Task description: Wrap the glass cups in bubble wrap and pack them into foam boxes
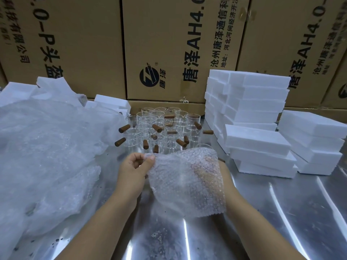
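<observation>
My left hand (134,168) pinches the upper left corner of a bubble wrap sheet (187,182) between thumb and fingers. The sheet hangs in front of my right hand (224,177), which is mostly hidden behind it, so its grip does not show. A brownish shape shows faintly through the wrap. Beyond my hands, several clear glass cups (159,126) with brown wooden handles stand clustered on the metal table (281,212). Closed white foam boxes (259,147) are stacked to the right of the cups.
A large heap of bubble wrap (47,156) covers the left side of the table. More foam boxes (247,94) stack at the back right and foam pieces (112,102) lie at the back left. Tall printed cardboard cartons (169,44) wall off the far edge.
</observation>
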